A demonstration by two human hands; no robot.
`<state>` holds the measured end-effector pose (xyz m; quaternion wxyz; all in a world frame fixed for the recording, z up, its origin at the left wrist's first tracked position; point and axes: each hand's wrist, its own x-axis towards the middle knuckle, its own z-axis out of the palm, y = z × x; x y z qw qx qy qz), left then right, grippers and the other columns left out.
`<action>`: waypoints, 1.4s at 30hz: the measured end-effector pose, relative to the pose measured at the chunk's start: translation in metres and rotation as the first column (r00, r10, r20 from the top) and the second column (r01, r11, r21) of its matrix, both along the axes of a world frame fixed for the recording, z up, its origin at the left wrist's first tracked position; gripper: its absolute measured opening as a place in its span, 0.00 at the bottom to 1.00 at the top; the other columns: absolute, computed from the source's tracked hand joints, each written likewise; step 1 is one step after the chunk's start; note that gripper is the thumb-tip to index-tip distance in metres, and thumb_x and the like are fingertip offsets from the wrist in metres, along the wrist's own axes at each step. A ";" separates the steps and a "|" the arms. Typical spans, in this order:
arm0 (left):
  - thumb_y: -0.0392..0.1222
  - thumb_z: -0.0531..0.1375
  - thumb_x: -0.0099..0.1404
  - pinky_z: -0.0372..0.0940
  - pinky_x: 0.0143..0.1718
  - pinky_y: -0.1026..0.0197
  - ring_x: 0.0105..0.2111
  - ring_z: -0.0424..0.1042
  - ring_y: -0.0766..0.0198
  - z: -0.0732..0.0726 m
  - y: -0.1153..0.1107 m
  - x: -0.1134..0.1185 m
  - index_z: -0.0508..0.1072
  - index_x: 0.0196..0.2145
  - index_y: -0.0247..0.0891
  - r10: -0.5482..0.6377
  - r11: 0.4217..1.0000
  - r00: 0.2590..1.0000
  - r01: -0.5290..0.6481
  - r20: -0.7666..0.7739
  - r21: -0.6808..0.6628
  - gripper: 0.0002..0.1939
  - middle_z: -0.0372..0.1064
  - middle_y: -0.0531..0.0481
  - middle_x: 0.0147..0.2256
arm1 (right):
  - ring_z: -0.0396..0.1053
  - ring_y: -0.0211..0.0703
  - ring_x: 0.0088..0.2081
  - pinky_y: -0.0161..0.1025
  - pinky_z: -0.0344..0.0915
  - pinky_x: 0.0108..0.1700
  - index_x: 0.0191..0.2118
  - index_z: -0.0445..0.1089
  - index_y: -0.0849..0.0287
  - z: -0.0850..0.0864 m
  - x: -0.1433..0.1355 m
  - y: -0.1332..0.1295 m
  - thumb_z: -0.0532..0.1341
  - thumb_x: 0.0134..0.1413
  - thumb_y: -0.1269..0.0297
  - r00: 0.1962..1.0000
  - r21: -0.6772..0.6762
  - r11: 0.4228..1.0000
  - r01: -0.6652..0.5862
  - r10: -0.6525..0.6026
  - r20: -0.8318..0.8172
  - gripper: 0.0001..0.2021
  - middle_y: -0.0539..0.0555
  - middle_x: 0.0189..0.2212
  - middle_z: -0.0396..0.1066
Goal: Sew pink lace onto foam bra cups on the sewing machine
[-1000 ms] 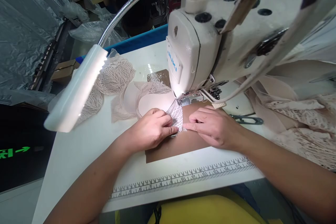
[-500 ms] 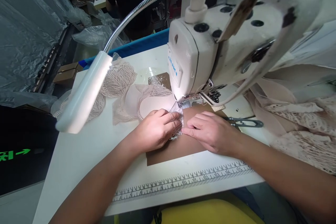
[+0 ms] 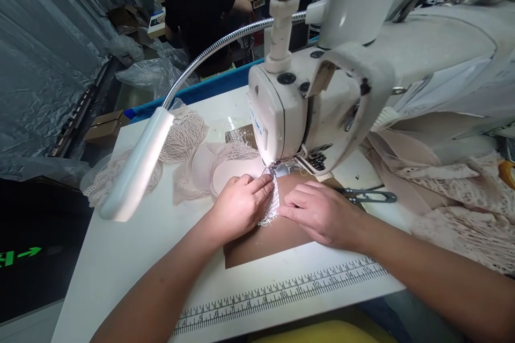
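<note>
A small piece of pale lace (image 3: 274, 202) lies under the presser foot (image 3: 273, 166) of a white sewing machine (image 3: 277, 112). My left hand (image 3: 243, 203) presses on its left side, fingers bent and close together just below the foot. My right hand (image 3: 317, 211) is curled, its thumb and fingertips at the right edge of the lace. Beneath both hands is a brown sheet (image 3: 257, 249). Left of the foot a lace-trimmed bra cup (image 3: 233, 171) lies behind my left hand. My fingers hide part of the lace.
A lamp head (image 3: 139, 166) hangs on a bendable metal neck over the left side. More lace cups (image 3: 183, 134) lie behind it. Thread snips (image 3: 370, 195) rest right of the machine, near heaped lace fabric (image 3: 446, 177). A printed ruler (image 3: 281, 295) runs along the table's front. A person (image 3: 201, 10) sits beyond.
The view has tilted up and shifted, so the machine and table sit differently in it. Both hands stay at the lace, and a little more of its lower part shows between them.
</note>
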<state>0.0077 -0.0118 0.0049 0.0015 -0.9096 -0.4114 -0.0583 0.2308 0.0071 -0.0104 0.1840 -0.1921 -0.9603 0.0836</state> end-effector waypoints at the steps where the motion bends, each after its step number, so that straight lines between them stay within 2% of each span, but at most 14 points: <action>1: 0.40 0.50 0.70 0.60 0.36 0.54 0.37 0.63 0.58 0.000 0.001 0.000 0.66 0.55 0.35 0.000 1.000 1.000 0.000 0.006 -0.005 0.18 0.61 0.44 0.56 | 0.55 0.41 0.32 0.39 0.47 0.35 0.39 0.71 0.59 0.000 0.000 0.000 0.54 0.51 0.77 1.000 0.004 1.000 0.004 -0.004 -0.005 0.13 0.52 0.28 0.65; 6: 0.41 0.48 0.70 0.61 0.37 0.54 0.36 0.63 0.57 0.001 0.005 0.001 0.66 0.54 0.33 0.016 1.000 0.999 -0.015 0.027 -0.023 0.18 0.61 0.44 0.56 | 0.55 0.41 0.33 0.38 0.48 0.35 0.39 0.71 0.59 -0.002 0.000 0.000 0.54 0.51 0.77 0.998 0.011 0.998 0.060 -0.060 0.000 0.13 0.52 0.29 0.65; 14: 0.39 0.50 0.69 0.62 0.41 0.53 0.41 0.62 0.56 -0.004 0.010 -0.007 0.65 0.56 0.34 -0.031 0.999 0.998 0.034 0.058 -0.040 0.19 0.60 0.45 0.58 | 0.56 0.40 0.32 0.38 0.45 0.31 0.41 0.71 0.59 -0.003 -0.004 0.003 0.52 0.48 0.80 0.982 0.062 0.980 0.189 -0.190 0.011 0.17 0.52 0.30 0.66; 21: 0.40 0.50 0.70 0.60 0.45 0.52 0.47 0.62 0.54 -0.002 0.013 -0.011 0.66 0.55 0.38 -0.082 0.995 0.994 0.086 0.074 -0.058 0.18 0.59 0.46 0.58 | 0.58 0.40 0.32 0.38 0.44 0.30 0.43 0.71 0.58 0.005 -0.010 0.007 0.53 0.51 0.78 0.950 0.137 0.943 0.302 -0.311 0.042 0.17 0.52 0.31 0.68; 26: 0.37 0.49 0.69 0.60 0.45 0.52 0.47 0.62 0.53 -0.001 0.014 -0.011 0.66 0.55 0.37 -0.053 0.997 0.995 0.057 0.082 -0.050 0.18 0.61 0.47 0.57 | 0.55 0.39 0.28 0.39 0.42 0.30 0.44 0.72 0.57 0.008 -0.014 0.007 0.53 0.50 0.77 0.915 0.170 0.912 0.374 -0.393 0.092 0.17 0.51 0.30 0.69; 35: 0.37 0.51 0.67 0.60 0.43 0.50 0.44 0.62 0.53 -0.001 0.017 -0.010 0.67 0.55 0.36 0.014 1.000 0.997 -0.013 0.078 -0.023 0.19 0.62 0.45 0.55 | 0.53 0.38 0.26 0.39 0.43 0.28 0.44 0.72 0.55 0.003 -0.011 0.010 0.54 0.50 0.77 0.921 0.152 0.913 0.378 -0.388 0.039 0.18 0.49 0.29 0.69; 42: 0.40 0.48 0.70 0.59 0.45 0.48 0.48 0.61 0.50 0.000 0.016 -0.010 0.65 0.55 0.38 0.066 0.998 0.997 -0.067 0.036 0.000 0.19 0.61 0.45 0.56 | 0.55 0.38 0.26 0.38 0.45 0.28 0.43 0.73 0.55 0.005 -0.009 0.009 0.53 0.51 0.76 0.924 0.123 0.919 0.376 -0.382 0.031 0.17 0.50 0.29 0.71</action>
